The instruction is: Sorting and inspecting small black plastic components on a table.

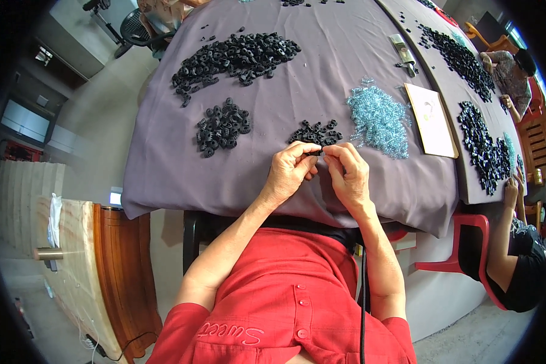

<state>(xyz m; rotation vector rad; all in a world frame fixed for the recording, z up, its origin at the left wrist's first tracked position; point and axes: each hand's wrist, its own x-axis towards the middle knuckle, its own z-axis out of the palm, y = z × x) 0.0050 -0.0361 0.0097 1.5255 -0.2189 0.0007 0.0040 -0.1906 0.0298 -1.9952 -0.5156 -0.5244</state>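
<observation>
My left hand [293, 170] and my right hand [349, 173] meet fingertip to fingertip just above the near part of the cloth-covered table. Between the left thumb and forefinger is a small black plastic part [313, 153]. The right thumb and forefinger are pinched close beside it; what they hold is too small and covered to make out. Directly beyond my fingers lies a small heap of black plastic parts [316, 131]. To its right spreads a pile of light-blue, clear, coil-like pieces [379, 120]. A heap of black ring-shaped parts [222, 128] sits to the left.
A larger black pile [239, 57] lies at the far left of the grey-purple cloth [327, 54]. Right of the blue pieces are a pale board [431, 121] and a small packet [402, 51]. Two people sit along the right side, near more black piles [484, 148] and a red chair [482, 227].
</observation>
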